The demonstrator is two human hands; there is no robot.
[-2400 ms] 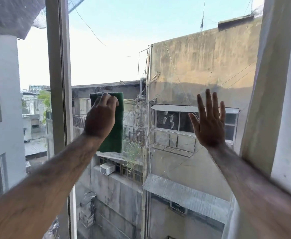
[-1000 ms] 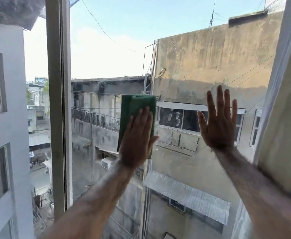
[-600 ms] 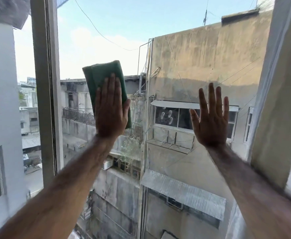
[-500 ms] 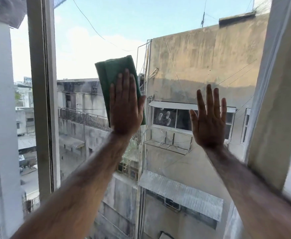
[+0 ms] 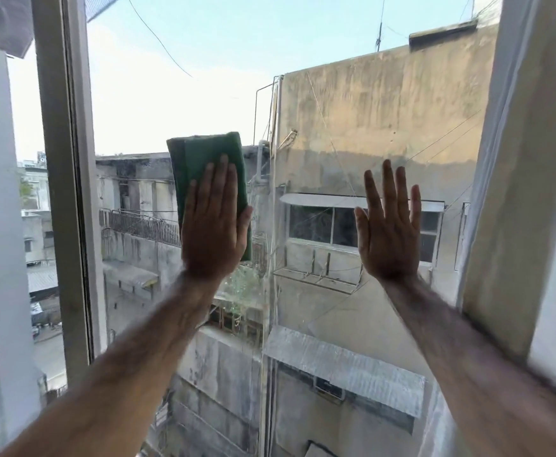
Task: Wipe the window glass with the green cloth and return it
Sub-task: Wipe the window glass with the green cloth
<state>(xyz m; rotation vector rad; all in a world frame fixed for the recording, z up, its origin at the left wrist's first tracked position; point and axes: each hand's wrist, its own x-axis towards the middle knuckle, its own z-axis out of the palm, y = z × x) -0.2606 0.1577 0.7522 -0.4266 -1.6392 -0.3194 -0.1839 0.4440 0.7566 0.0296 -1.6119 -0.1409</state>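
Note:
The folded green cloth (image 5: 204, 156) lies flat against the window glass (image 5: 184, 94) near the pane's middle. My left hand (image 5: 215, 222) presses on it with straight fingers, covering its lower half. My right hand (image 5: 389, 225) rests flat on the glass to the right, fingers spread, holding nothing. Both forearms reach up from the bottom of the view.
A grey vertical frame post (image 5: 63, 192) bounds the pane on the left. A pale window reveal and wall (image 5: 527, 192) close it on the right. Concrete buildings and sky show through the glass.
My left hand has slid the cloth across the glass: from the left, to the middle, up-left, then back right and slightly down. My right hand stayed pressed in place.

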